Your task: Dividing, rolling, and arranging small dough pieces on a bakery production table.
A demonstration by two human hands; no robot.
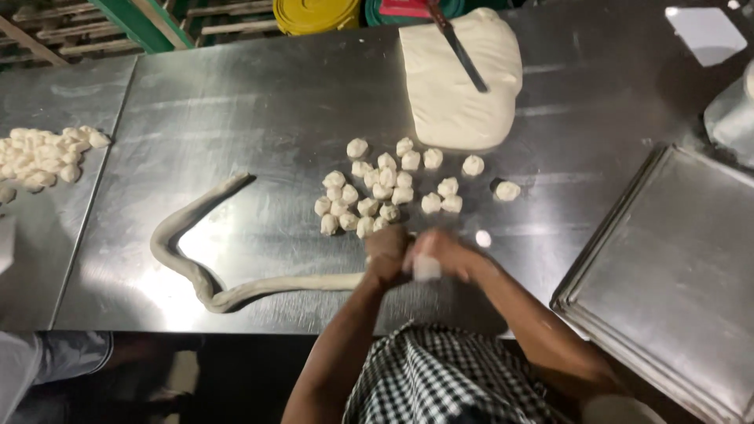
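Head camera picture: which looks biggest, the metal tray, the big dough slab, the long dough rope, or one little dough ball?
1. metal tray, though it lies nearer the camera
2. big dough slab
3. long dough rope, long but thin, so its place against the slab is unsure
4. little dough ball

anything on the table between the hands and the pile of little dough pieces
Nothing visible does. The left hand grips the end of the dough rope, the right hand holds a torn piece, and the pile of small pieces lies just beyond on bare steel.
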